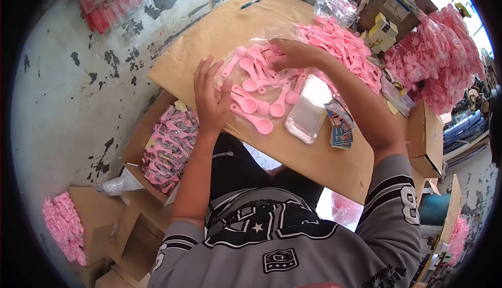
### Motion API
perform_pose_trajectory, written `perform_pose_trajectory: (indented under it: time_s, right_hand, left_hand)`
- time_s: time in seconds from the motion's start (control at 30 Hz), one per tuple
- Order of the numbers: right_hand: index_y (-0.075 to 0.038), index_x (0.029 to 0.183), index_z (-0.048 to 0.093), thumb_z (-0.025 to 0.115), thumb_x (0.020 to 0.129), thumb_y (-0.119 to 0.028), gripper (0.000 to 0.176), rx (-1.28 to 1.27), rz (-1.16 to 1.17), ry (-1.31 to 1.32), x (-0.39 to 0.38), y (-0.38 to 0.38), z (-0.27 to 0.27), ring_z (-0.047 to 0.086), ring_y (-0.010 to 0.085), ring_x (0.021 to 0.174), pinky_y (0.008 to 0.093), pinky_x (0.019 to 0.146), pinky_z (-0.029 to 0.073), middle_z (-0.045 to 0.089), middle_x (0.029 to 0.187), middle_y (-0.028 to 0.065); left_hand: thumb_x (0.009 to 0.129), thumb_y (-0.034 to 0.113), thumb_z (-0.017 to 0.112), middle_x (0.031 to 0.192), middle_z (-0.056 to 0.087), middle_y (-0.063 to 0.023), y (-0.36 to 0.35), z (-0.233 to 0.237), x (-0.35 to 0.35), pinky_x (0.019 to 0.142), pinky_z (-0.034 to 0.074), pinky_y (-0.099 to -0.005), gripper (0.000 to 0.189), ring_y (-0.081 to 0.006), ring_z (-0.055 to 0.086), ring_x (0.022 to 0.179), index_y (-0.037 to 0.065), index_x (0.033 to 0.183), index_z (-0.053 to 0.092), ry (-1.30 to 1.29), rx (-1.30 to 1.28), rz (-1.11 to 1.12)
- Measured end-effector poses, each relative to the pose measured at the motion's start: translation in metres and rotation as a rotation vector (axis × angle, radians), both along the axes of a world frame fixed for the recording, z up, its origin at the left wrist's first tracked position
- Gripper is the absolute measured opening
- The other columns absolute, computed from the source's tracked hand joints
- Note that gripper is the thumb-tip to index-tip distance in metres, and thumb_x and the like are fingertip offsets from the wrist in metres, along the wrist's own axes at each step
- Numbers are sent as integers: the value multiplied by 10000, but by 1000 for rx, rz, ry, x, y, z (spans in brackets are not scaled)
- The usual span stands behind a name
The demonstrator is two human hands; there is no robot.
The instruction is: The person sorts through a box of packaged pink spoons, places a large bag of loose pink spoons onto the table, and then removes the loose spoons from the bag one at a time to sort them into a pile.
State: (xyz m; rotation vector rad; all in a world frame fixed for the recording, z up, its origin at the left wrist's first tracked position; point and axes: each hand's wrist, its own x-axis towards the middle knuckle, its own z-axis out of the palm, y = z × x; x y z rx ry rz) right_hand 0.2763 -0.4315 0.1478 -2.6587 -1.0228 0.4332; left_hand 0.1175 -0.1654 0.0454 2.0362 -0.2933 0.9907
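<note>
Pink spoons (249,104) lie loosely spread on clear plastic over the brown table (209,29). At their left edge is my left hand (211,92), fingers apart, nothing in it. My right hand (290,54) reaches over the upper spoons from the right, its fingers bent down and partly hidden, so what they hold does not show. Behind my right forearm rises a large heap of pink spoons (340,42). Nearer my body lie a stack of clear plastic bags (308,111) and some printed cards (340,126).
A pen (250,3) lies at the table's far side. An open carton of packed pink spoons (170,147) stands left of my legs. Bulging bags of pink items (431,60) and a cardboard box (424,139) are at the right. The wall (78,105) borders the left.
</note>
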Motion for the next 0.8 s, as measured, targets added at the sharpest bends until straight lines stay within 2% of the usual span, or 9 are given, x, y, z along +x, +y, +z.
perform_pose_trajectory:
  time_s: [0.07,0.17,0.2,0.3,0.4,0.5,0.53,0.73,0.8]
  right_hand:
    - [-24,1665,451,865,895,-220,896,13,135,-26,-7,-1,1,595,403,1453,461,1199,495,540,1636,244]
    - [-57,1667,465,841,883,-128,872,6,196,1,-38,6,13,621,393,1415,467,1160,527,563,1615,234]
    - [-84,1640,508,817,891,-76,811,87,225,-64,-46,8,10,640,384,1382,473,1118,546,621,1553,228]
    - [-86,1591,549,801,918,-64,719,64,122,-139,-65,11,13,701,379,1288,470,1070,568,720,1409,219]
    - [-74,1512,609,766,963,-50,572,195,69,-63,-60,4,18,758,370,1165,457,1017,589,781,1263,210]
    - [-56,1438,660,731,1013,-61,431,260,92,-129,-56,-4,23,783,353,1091,431,983,604,798,1204,210]
    - [-28,1369,697,691,1066,-70,306,292,51,-154,-61,-6,25,790,278,1077,388,946,607,805,1167,176]
    - [9,1338,688,661,1102,-58,247,509,-61,17,-59,-20,35,762,144,1016,327,842,592,784,1047,80]
    - [9,1340,686,674,1087,-62,262,457,-86,-12,-61,-23,42,759,194,994,357,851,590,769,1043,91]
  left_hand:
    - [1071,276,701,1579,608,-213,2,-2,3,1265,380,-531,450,-428,505,1514,28,1446,677,30,41,62]
    - [1065,273,702,1556,621,-228,-1,-5,4,1252,393,-544,412,-447,519,1491,24,1393,706,44,152,77]
    - [1061,268,703,1548,625,-234,-1,-4,4,1247,398,-548,397,-452,525,1481,24,1374,717,57,174,73]
    - [1050,260,708,1523,640,-247,-3,-2,3,1235,408,-551,367,-460,541,1457,25,1330,742,73,188,65]
    - [1042,254,710,1510,648,-248,-3,-1,3,1232,412,-547,360,-458,549,1446,24,1317,747,79,188,72]
    - [1041,253,710,1508,652,-245,-2,-2,2,1231,413,-543,358,-455,553,1440,22,1312,747,78,188,74]
    - [1041,254,710,1507,653,-244,-2,-2,2,1231,414,-542,356,-454,555,1438,22,1309,748,76,187,73]
    - [1037,248,720,1503,657,-241,-2,-2,2,1230,415,-540,354,-452,557,1438,17,1303,750,81,195,75]
    - [1038,247,720,1502,657,-241,-2,-3,2,1230,415,-541,354,-453,557,1438,10,1300,750,78,192,76]
